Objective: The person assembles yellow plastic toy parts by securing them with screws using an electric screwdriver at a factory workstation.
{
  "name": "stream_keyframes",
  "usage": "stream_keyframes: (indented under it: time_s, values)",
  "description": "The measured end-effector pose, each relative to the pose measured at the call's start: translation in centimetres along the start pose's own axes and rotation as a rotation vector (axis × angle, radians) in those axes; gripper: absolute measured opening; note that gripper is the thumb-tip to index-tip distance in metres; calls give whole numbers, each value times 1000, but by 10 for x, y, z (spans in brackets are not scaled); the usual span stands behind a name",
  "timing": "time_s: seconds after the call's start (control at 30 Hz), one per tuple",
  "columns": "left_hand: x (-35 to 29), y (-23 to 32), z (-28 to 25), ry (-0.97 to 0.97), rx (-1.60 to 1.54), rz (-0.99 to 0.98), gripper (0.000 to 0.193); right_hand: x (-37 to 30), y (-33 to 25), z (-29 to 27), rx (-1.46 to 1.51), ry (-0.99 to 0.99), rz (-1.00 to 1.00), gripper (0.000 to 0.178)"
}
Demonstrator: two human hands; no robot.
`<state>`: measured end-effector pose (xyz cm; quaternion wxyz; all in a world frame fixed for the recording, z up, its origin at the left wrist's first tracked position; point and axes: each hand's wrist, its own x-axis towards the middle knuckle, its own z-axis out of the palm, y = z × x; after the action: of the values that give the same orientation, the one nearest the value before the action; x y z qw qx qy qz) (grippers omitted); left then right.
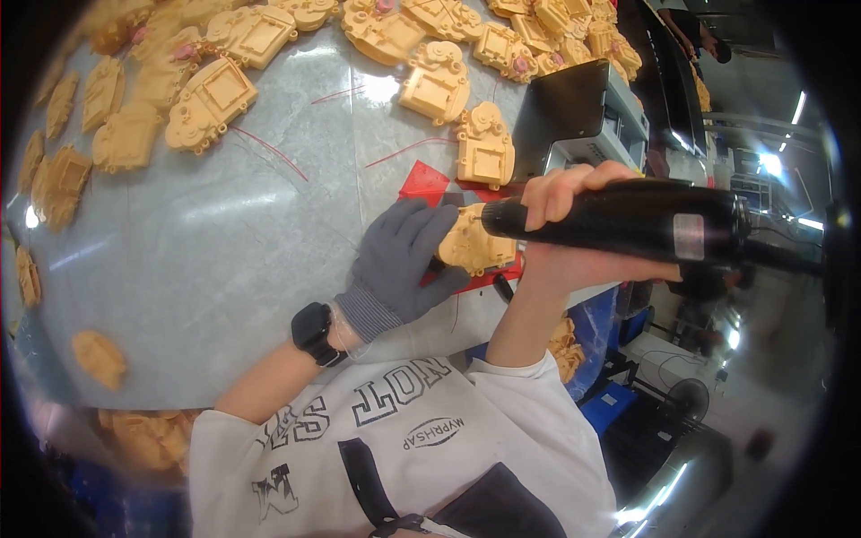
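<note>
My left hand point(401, 255), in a grey knitted glove, grips the near-left side of a yellow plastic housing point(482, 251) at the table's right edge. Beneath and around that part shows a red sheet or holder point(425, 182); how the housing rests on it is partly hidden. My bare right hand point(560, 202) wraps round a thick black electric screwdriver point(628, 218), held almost level. Its nose points left at the housing's top, and I cannot tell whether the bit touches a screw. A second yellow housing point(486, 148) lies just beyond.
Many yellow housings point(211, 103) lie along the far and left sides of the grey table point(269, 260). Thin red wires point(273, 154) are scattered on it. A grey box with a dark panel point(574, 117) stands at the far right. More housings point(148, 439) sit below the near-left edge.
</note>
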<state>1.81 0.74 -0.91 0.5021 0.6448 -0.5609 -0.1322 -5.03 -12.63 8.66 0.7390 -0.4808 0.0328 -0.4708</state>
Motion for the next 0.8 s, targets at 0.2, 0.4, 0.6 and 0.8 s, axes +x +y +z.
stream_keyframes:
  time_s: [0.2, 0.4, 0.6, 0.8]
  values:
    - [-2, 1, -1, -3, 22, 18, 68, -3, -4, 11, -56, 23, 24, 101]
    - [-2, 2, -2, -15, 21, 15, 67, 1, -17, 3, -165, -10, 46, 101]
    - [-2, 2, -2, -26, 12, 9, 68, 4, -26, -5, -155, -137, 53, 100]
    - [-2, 0, -3, -26, 14, 3, 67, 8, -25, -1, -173, -168, 85, 94]
